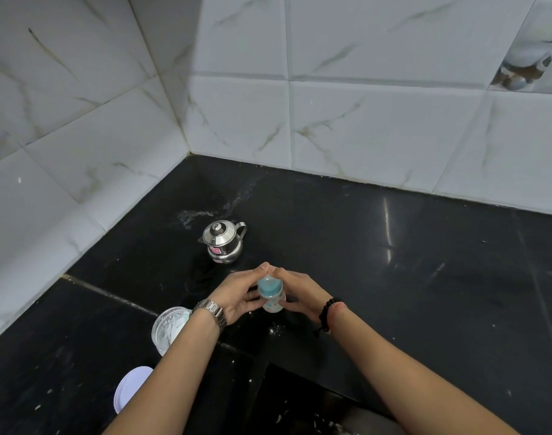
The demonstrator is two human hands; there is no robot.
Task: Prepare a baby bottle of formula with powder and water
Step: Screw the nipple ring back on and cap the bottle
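Bottle: a small baby bottle (271, 297) with a blue collar and teat stands upright on the black worktop (394, 277), a little in from the front edge, toward its left half.
Left hand: the left hand (237, 298) is clamped on the left side of the bottle, fingers wrapped round the body, thumb up near the teat.
Right hand: the right hand (300, 293) is clamped on the right side, fingertips at the collar and the lower body.
Step in hand: by the look of it, seating or tightening the teat collar; whether the bottle already holds water and powder cannot be told.
Method: hold the body still with one hand and turn only the collar with the other; keep the bottle vertical and its base flat on the worktop; stop at firm resistance, as a cross-threaded collar would leak when shaken.
Kettle: a small lidded steel kettle (222, 242) stands behind the bottle, toward the back left corner, well clear of both hands.
Powder tub: an open white tub (169, 328) sits near the front edge, just beside the left wrist; its lid (131, 392) lies nearer the front still.
Hazard: the left forearm passes close over the open tub; a careless elbow could tip it.
Spillage: white specks (273, 330) lie on the worktop just in front of the bottle.
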